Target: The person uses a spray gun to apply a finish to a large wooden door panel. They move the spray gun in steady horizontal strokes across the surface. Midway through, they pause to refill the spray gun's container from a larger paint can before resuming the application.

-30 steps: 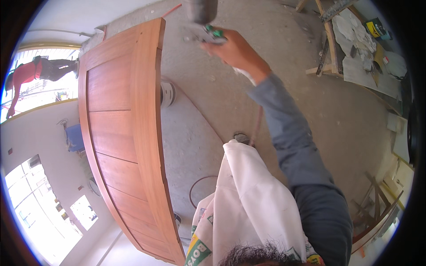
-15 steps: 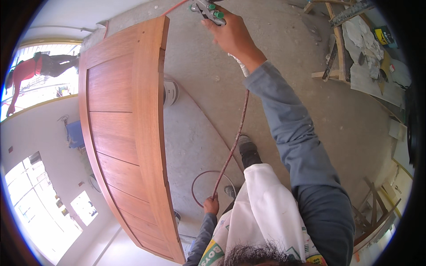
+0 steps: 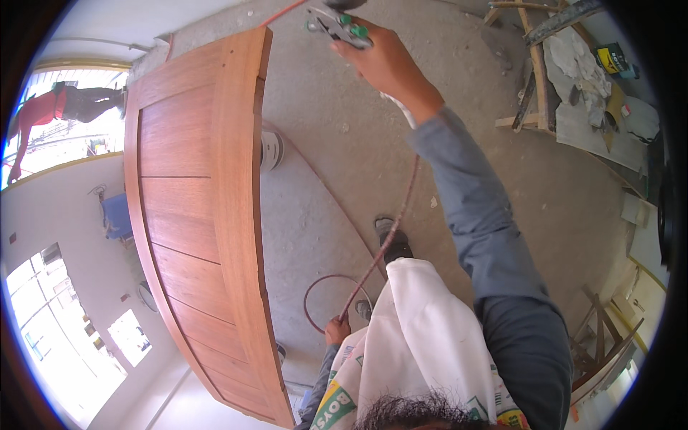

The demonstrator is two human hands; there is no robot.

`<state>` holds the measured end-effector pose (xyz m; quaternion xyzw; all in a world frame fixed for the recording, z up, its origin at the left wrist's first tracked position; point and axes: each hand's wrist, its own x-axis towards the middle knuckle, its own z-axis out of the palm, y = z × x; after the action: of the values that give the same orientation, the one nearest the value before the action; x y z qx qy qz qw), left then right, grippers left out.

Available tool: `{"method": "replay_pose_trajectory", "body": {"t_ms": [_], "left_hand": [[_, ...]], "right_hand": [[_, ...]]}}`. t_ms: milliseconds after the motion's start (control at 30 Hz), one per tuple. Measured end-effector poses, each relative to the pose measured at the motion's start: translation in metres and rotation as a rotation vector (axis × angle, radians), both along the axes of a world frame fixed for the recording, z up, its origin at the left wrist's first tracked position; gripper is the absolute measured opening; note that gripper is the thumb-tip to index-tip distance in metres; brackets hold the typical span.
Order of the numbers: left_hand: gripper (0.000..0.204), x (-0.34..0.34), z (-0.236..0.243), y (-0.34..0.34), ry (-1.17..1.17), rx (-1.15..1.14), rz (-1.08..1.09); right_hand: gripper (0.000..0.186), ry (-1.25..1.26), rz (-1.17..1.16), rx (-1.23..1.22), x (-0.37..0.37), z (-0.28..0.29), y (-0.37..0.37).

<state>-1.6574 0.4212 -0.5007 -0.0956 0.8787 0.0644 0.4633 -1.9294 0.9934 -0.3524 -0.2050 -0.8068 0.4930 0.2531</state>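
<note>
My right hand [image 3: 393, 70] is raised at the far end, closed around a spray gun [image 3: 335, 27] with green knobs and a dark cup partly cut off by the picture's upper edge. The gun's front is above the floor, just right of the far end of a panelled reddish-brown wooden door [image 3: 240, 193]. From beneath my right wrist a brownish-red hose [image 3: 381, 261] curves down to my left hand [image 3: 337, 330]. That hand grips the hose low beside the door's near right edge, where the hose also forms a loop.
The door is held up off the concrete floor [image 3: 315, 236], with a pale bucket [image 3: 272, 150] under its edge. More hose runs across the floor. A wooden trestle [image 3: 539, 79] and a sheet-covered surface stand far right. A person in red [image 3: 43, 111] is outside the opening at left.
My right hand with the spray gun has moved slightly right and nearer. The hose hanging from it has swung right. My left hand keeps its hold, and the view has shifted slightly.
</note>
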Motion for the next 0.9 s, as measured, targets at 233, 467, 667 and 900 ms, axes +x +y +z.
{"method": "replay_pose_trajectory", "body": {"t_ms": [233,467,667,900], "left_hand": [[0.049,0.001,0.022,0.020,0.066,0.066,0.025],[0.050,0.008,0.006,0.002,0.015,0.050,0.020],[0.056,0.021,0.004,-0.031,-0.044,0.075,0.168],[0.051,0.088,-0.023,-0.179,-0.007,0.145,0.211]], "right_hand": [[0.034,-0.137,0.198,-0.121,0.021,0.029,-0.011],[0.036,-0.048,0.150,0.013,0.003,0.014,-0.021],[0.040,-0.063,0.022,-0.115,0.003,-0.003,-0.054],[0.038,0.056,0.136,-0.036,0.095,-0.023,-0.162]]}}
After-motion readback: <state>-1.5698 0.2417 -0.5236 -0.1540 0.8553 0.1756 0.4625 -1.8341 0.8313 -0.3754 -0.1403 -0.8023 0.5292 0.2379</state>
